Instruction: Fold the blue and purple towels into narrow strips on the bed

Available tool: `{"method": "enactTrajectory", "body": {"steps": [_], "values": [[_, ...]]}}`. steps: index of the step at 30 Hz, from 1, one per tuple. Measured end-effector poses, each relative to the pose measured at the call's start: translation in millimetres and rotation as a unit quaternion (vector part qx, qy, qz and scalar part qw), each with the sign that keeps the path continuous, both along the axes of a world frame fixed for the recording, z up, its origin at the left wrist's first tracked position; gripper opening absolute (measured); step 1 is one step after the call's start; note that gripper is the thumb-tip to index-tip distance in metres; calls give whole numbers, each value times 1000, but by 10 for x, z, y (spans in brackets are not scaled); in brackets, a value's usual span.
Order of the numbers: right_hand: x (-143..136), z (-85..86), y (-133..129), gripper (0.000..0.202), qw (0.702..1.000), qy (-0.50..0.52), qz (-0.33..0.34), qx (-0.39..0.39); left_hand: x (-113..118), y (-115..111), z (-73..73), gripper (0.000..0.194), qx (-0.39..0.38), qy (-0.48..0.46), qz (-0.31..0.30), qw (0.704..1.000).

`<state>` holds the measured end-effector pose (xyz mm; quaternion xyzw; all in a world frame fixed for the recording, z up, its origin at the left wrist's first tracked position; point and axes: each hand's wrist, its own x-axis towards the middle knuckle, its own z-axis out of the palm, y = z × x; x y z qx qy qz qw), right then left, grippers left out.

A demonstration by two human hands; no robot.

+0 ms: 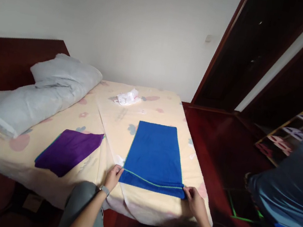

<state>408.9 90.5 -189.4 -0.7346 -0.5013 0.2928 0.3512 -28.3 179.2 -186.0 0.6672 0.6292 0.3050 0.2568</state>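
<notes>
"While the left hand (pixel 112 178) and right hand (pixel 195 202) pinch the blue cloth (pixel 155 151) at eight and four o'clock, how does it look?"
"Matte, flat, rectangular, green-trimmed, its six o'clock edge folded up."
"Where?"
"On the patterned bed (pixel 165 116), purple cloth (pixel 70 152) at nine o'clock."

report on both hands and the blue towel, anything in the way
Left hand, right hand: pinching ends of green trim. Blue towel: on bed, near end folded over. Nothing lying on it; purple cloth apart, left.
</notes>
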Motion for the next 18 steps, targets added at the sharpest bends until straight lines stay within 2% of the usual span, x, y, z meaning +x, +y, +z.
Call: {"method": "enactTrajectory", "body": {"steps": [6, 12, 15, 18], "values": [[-40, 29, 29, 47, 1000, 16, -9, -8, 18, 17, -22, 22, -19, 31, -4, 999], [-50, 60, -163, 49, 999, 20, 17, -46, 67, -63, 48, 18, -33, 58, -27, 997], [-49, 142, -290, 42, 997, 19, 45, -56, 62, -118, 115, 15, -36, 67, -51, 996], [-85, 295, -428, 43, 995, 24, 80, -58, 10, -171, 192, 16, -40, 68, -79, 994]]}}
